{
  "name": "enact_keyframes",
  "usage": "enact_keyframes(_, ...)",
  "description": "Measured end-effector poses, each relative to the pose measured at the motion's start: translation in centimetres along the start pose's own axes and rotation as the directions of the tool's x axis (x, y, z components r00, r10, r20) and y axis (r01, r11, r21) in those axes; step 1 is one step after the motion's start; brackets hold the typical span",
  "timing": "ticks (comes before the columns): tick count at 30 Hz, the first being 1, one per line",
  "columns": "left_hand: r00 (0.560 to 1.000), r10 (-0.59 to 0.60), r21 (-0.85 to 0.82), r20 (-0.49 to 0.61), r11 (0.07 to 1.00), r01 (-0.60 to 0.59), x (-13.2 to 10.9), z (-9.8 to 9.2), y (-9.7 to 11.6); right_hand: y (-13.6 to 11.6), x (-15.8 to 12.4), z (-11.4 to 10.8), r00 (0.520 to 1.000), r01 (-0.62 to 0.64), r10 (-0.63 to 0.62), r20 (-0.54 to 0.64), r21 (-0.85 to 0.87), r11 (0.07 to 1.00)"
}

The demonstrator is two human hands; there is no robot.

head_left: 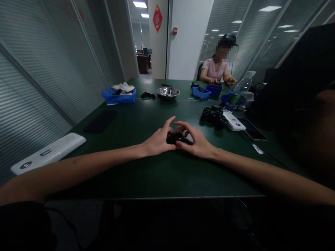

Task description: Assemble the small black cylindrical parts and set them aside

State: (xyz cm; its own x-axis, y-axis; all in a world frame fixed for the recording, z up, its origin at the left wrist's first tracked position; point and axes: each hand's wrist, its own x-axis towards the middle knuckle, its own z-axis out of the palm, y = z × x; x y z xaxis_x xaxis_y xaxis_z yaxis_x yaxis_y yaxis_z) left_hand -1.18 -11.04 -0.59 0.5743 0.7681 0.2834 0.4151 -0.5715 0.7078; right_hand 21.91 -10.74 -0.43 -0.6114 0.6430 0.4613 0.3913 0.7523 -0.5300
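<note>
In the head view, small glossy black parts [179, 136] with a round, ring-like opening sit between my two hands, low over the green table [146, 177]. My left hand [157, 142] curls round their left side, its index finger raised and its thumb along the bottom. From the other side my right hand [198, 142] arches over them, thumb and bent fingers closed on the right part. The fingers hide much of them, so their exact kind cannot be told. A pile of similar black round parts [214, 116] lies to the right, beyond my right hand.
White power-bank-like devices [49, 153] [233, 121] and dark phones [101, 121] [252, 129] lie at both sides. Farther back are a metal bowl [168, 93], blue baskets [120, 97] [201, 92] and a plastic bottle [237, 96]. A person [216, 68] sits opposite; a dark figure [295, 83] is close right.
</note>
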Motion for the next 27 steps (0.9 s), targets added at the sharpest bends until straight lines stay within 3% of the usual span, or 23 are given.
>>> enact_keyframes(5, 0.999, 0.017, 0.028, 0.037, 0.999, -0.018, 0.04, -0.11, 0.27, -0.32, 0.00, -0.23, 1.000, 0.019, -0.019, 0.022, 0.037, 0.999)
enact_keyframes(12, 0.998, 0.049, 0.057, -0.026, 0.997, -0.048, 0.23, 0.04, -0.31, -0.42, 0.00, -0.22, 0.999, -0.019, 0.019, -0.050, -0.006, 1.000)
enact_keyframes(17, 0.997, 0.055, 0.027, -0.046, 0.998, -0.054, 0.20, 0.01, -0.16, -0.55, -0.04, -0.37, 1.000, 0.010, -0.010, 0.002, 0.024, 1.000)
enact_keyframes(22, 0.998, 0.055, 0.018, -0.042, 0.998, -0.054, 0.29, 0.06, -0.02, -0.68, 0.07, -0.25, 0.996, -0.055, 0.053, -0.065, -0.027, 0.998)
enact_keyframes(27, 0.997, 0.049, 0.035, -0.055, 0.998, -0.047, 0.30, 0.09, -0.05, -0.49, -0.05, -0.16, 1.000, 0.015, -0.014, -0.010, 0.014, 1.000)
